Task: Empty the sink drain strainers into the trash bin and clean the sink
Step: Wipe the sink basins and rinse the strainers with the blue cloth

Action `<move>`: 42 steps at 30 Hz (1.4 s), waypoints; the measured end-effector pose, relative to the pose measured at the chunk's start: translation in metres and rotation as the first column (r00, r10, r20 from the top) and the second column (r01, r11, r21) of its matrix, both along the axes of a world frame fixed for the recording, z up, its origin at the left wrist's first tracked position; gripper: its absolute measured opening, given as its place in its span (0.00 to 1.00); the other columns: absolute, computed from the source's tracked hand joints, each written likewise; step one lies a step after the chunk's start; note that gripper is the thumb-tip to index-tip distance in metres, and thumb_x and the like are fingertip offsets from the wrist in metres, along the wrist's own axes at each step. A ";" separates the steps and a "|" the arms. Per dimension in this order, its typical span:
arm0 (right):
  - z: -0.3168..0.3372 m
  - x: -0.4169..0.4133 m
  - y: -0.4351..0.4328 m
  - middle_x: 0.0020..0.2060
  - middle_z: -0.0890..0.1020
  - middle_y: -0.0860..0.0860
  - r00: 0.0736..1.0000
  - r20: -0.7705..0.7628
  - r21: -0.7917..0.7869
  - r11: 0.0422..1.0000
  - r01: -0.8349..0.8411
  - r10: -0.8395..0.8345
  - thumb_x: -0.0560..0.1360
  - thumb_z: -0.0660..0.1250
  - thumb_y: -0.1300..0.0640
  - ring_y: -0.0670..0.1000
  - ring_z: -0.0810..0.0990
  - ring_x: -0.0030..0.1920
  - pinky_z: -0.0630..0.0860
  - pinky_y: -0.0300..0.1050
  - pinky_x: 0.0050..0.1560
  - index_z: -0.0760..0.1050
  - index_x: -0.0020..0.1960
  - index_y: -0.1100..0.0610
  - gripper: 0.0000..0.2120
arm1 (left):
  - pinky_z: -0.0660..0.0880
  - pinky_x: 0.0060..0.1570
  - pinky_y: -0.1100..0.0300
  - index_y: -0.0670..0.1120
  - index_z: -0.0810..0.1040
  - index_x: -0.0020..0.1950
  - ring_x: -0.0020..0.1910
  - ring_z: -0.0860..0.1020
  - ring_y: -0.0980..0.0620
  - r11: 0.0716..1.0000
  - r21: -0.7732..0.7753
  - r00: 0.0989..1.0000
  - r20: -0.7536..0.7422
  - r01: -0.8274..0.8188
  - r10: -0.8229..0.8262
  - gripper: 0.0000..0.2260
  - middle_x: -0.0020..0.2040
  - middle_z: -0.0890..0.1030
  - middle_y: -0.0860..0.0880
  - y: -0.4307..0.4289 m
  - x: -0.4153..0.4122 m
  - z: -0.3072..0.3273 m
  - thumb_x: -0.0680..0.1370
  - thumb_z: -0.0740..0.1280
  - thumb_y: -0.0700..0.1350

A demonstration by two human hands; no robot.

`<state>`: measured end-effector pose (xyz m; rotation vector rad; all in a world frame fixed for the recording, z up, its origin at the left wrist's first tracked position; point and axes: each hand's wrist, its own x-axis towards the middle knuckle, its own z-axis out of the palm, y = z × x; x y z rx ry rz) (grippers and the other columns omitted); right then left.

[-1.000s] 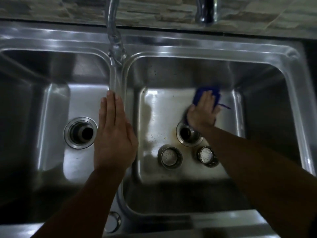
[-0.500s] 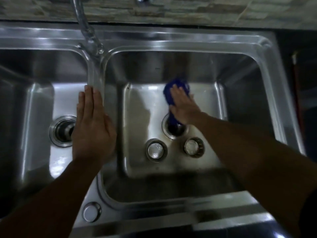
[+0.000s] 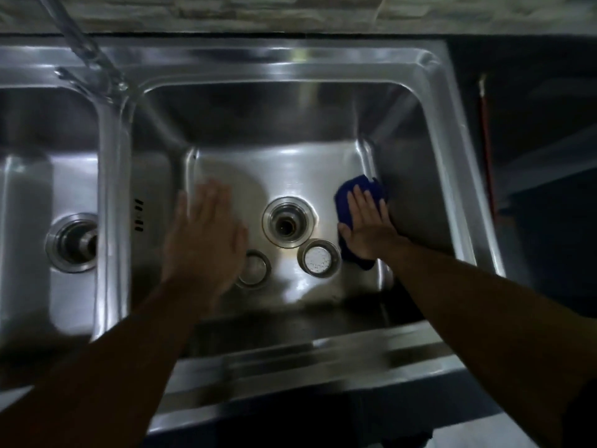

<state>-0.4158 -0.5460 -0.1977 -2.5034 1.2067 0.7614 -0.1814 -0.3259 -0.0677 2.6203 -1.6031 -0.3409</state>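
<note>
My right hand (image 3: 366, 224) presses flat on a blue cloth (image 3: 353, 202) at the right side of the right basin's floor (image 3: 290, 169), against the right wall. The open drain hole (image 3: 286, 225) lies in the middle of that floor. Two metal strainers stand just in front of it: one (image 3: 319, 257) beside my right wrist, the other (image 3: 255, 268) partly hidden under my left hand (image 3: 203, 237). The left hand is blurred, fingers straight, hovering over the left part of the basin floor and holding nothing.
The left basin with its own drain (image 3: 72, 242) lies past the divider (image 3: 113, 195). A tap (image 3: 90, 59) rises at the back left, with a stone-tiled wall behind. Dark counter and a red strip (image 3: 487, 150) sit to the right of the sink rim.
My right hand slid the blue cloth from behind the drain to the basin's right side. My left hand left the divider and moved right, over the right basin floor.
</note>
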 end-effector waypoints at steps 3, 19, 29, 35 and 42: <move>0.001 0.027 -0.033 0.81 0.35 0.50 0.999 0.044 -0.053 0.998 -0.028 0.030 0.82 0.44 0.40 0.52 0.36 0.81 0.32 0.55 0.77 0.34 0.81 0.53 0.35 | 0.45 0.80 0.47 0.42 0.53 0.82 0.82 0.53 0.44 0.984 0.111 0.981 -0.148 0.139 -0.122 0.29 0.82 0.55 0.42 -0.022 -0.039 -0.022 0.82 0.51 0.52; -0.006 -0.003 -0.011 0.74 0.23 0.45 0.995 0.024 0.075 0.992 -0.098 0.097 0.82 0.39 0.37 0.50 0.27 0.78 0.24 0.53 0.72 0.21 0.74 0.48 0.34 | 0.77 0.58 0.49 0.52 0.62 0.74 0.65 0.74 0.45 0.956 0.223 0.885 -0.460 0.192 -0.071 0.40 0.71 0.65 0.51 -0.067 -0.108 -0.076 0.67 0.77 0.54; 0.015 -0.047 0.044 0.80 0.33 0.51 0.777 -0.008 0.233 0.757 -0.610 0.629 0.82 0.53 0.39 0.55 0.31 0.79 0.32 0.63 0.75 0.31 0.80 0.53 0.41 | 0.75 0.62 0.44 0.51 0.63 0.75 0.66 0.73 0.43 0.996 0.045 0.896 -0.436 -0.073 0.085 0.40 0.69 0.67 0.50 -0.035 -0.027 0.009 0.67 0.78 0.53; 0.028 0.001 0.063 0.82 0.43 0.45 0.381 0.169 0.318 0.316 -0.894 0.909 0.79 0.61 0.57 0.55 0.37 0.81 0.39 0.67 0.78 0.42 0.82 0.47 0.39 | 0.77 0.61 0.46 0.50 0.62 0.75 0.66 0.73 0.45 0.995 0.010 0.916 -0.390 -0.095 0.091 0.39 0.69 0.68 0.50 0.005 -0.025 0.027 0.68 0.77 0.53; 0.034 -0.034 0.023 0.82 0.45 0.47 0.561 0.083 0.183 0.540 -0.821 0.824 0.81 0.58 0.50 0.54 0.43 0.82 0.47 0.61 0.79 0.45 0.82 0.47 0.34 | 0.78 0.61 0.43 0.53 0.60 0.75 0.67 0.73 0.47 0.993 0.049 0.891 -0.437 -0.111 0.122 0.38 0.70 0.67 0.52 0.049 -0.047 0.014 0.70 0.74 0.56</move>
